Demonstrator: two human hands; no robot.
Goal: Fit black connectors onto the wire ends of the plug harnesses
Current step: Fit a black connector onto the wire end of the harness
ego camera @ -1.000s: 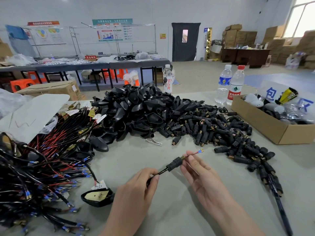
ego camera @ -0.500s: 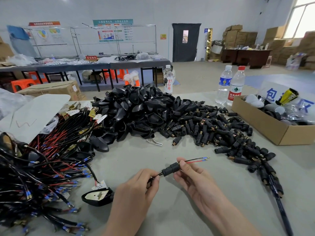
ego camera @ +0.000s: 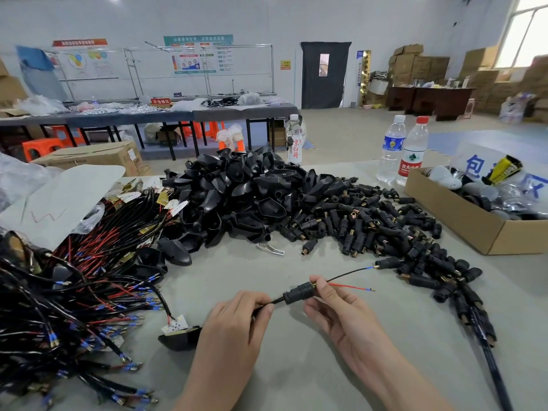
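Well, we begin with the grey table, which carries three heaps, each too many to count: harnesses at the left, black plug shells in the middle, and black connectors at the right. We count one cardboard box at the far right and three bottles behind the heaps. Near us are two hands. The left hand pinches the black cable with curled fingers. The right hand pinches the brass end of one connector, which sits on the cable between both hands, above the table. Two thin wires come out of it: one black wire, whose blue tip reaches the connector heap, and one red wire. One small metal clip lies just before the shells.
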